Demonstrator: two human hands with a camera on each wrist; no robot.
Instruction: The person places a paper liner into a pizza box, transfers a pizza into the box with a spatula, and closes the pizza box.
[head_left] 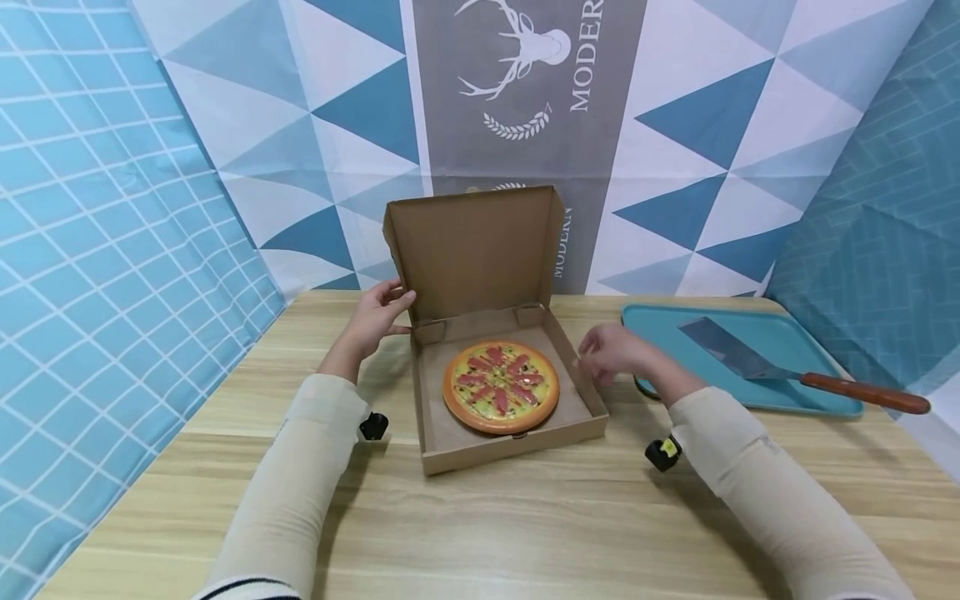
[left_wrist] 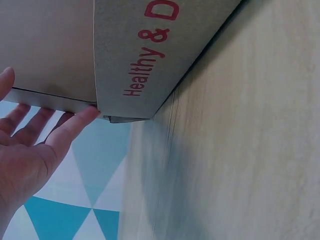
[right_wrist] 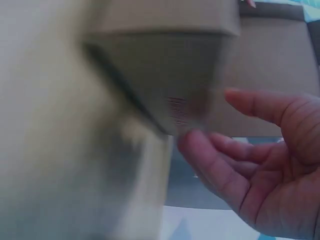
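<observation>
A cardboard pizza box (head_left: 517, 433) stands with its lid (head_left: 480, 258) raised. Inside lies a round pizza (head_left: 501, 387) with red strips and yellow topping. My left hand (head_left: 375, 317) holds the lid's left edge near the hinge, thumb in front and fingers behind. In the left wrist view, the fingertips (left_wrist: 87, 112) of that hand sit at the back corner, beside red lettering on the box wall. My right hand (head_left: 611, 352) is at the box's right side wall, fingers loosely bent, thumb apart from them. The right wrist view is blurred around the box corner.
On the right lies a blue tray (head_left: 652, 321), with a metal spatula (head_left: 731, 350) across it, its wooden handle (head_left: 862, 392) reaching past the tray's edge. A patterned cloth (head_left: 360, 108) hangs behind the wooden table (head_left: 510, 533).
</observation>
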